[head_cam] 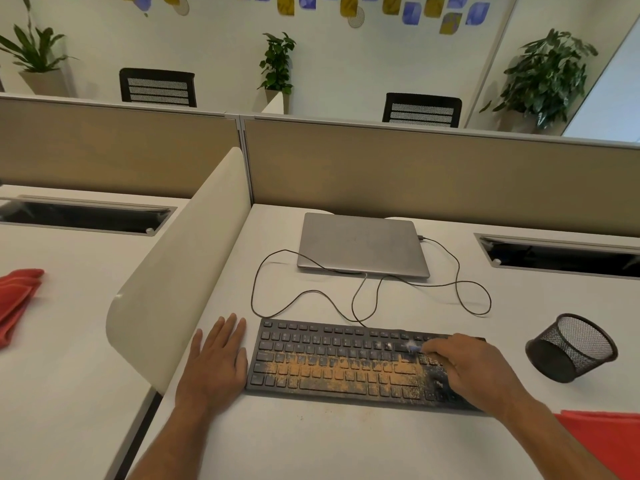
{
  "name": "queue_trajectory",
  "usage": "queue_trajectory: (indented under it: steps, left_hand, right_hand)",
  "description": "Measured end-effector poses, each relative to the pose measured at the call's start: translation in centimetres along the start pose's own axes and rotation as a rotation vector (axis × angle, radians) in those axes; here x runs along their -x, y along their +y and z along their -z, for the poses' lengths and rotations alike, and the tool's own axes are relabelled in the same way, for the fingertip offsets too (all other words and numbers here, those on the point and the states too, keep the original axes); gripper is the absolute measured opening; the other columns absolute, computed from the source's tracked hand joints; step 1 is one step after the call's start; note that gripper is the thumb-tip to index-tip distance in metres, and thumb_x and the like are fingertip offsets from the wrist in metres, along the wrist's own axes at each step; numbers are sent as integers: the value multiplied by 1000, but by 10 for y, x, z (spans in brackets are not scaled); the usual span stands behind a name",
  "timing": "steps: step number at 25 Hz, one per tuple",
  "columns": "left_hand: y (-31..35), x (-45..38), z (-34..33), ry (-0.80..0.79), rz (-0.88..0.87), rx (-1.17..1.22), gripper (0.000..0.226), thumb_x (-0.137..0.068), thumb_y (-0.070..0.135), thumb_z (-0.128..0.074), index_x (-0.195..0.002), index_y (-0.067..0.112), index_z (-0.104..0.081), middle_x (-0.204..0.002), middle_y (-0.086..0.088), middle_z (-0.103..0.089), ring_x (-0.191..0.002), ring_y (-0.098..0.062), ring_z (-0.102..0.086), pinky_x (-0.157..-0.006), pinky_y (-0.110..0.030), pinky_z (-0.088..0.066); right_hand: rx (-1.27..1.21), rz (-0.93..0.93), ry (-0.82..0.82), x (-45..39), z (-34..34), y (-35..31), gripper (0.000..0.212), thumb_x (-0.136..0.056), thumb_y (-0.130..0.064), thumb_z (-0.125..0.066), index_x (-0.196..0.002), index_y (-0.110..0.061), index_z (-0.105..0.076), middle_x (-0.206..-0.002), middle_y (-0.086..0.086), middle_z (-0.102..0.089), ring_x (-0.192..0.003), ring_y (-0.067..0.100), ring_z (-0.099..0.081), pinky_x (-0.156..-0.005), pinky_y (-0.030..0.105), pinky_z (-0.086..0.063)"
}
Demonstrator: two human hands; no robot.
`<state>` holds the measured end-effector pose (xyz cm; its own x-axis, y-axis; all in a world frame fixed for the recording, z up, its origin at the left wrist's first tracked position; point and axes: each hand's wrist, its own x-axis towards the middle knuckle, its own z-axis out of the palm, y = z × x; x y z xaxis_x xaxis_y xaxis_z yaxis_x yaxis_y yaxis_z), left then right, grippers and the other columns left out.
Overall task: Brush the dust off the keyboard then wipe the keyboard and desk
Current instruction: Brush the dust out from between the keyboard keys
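Near the front right corner of the surface (pixel 311 441) lies a red cloth (pixel 606 441). Your left hand (pixel 216 362) rests flat on the surface, fingers straight, just beside the left end of the keyboard (pixel 346 365). Your right hand (pixel 467 365) is over the right part of the keyboard, and its fingers pinch a small blue brush (pixel 412 348), blurred, which touches the keys. Orange dust (pixel 346 370) covers the middle rows. A mesh cup (pixel 571 348) lies tipped near the right edge. Farther back, a cable (pixel 460 289) loops toward a closed laptop (pixel 360 244) near the back edge.
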<state>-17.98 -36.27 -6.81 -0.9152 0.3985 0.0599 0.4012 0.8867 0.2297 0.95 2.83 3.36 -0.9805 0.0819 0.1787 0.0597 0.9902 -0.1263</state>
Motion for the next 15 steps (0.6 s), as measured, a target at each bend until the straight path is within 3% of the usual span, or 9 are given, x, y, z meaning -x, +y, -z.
queue_trajectory:
  steps: [3,7,11,15]
  left_hand:
    - [1,0,1,-11,2,-12,76,-89,48,1,-160,24,-14,-167,8,-8,-153,-8,1,-125,-42,4]
    - [1,0,2,-13,0,-16,76,-89,49,2,-160,25,-13,-167,8,-6,-153,-8,3,-125,-42,5]
    - [2,0,2,-27,1,-31,77,-88,48,3,-160,25,-9,-167,10,-2,-153,-7,6,-125,-41,7]
    - [1,0,1,-10,1,-14,76,-90,48,0,-160,24,-16,-166,8,-9,-153,-8,1,-125,-41,4]
  right_hand:
    - [-74,-16,-70,3,5,5,24,-84,-20,-67,-98,-39,-68,-86,-14,-70,-74,11,-62,-60,26,-53]
    - [-123,-15,65,2,9,4,27,-77,-12,-75,-95,-31,-70,-73,-14,-66,-61,8,-58,-50,26,-51]
    - [-79,-1,22,4,-1,0,27,-80,-15,-73,-99,-34,-68,-81,-12,-70,-69,12,-63,-55,27,-54]
    - [-179,-2,89,0,5,0,26,-79,-9,-73,-95,-29,-68,-73,-15,-64,-62,7,-56,-52,26,-51]
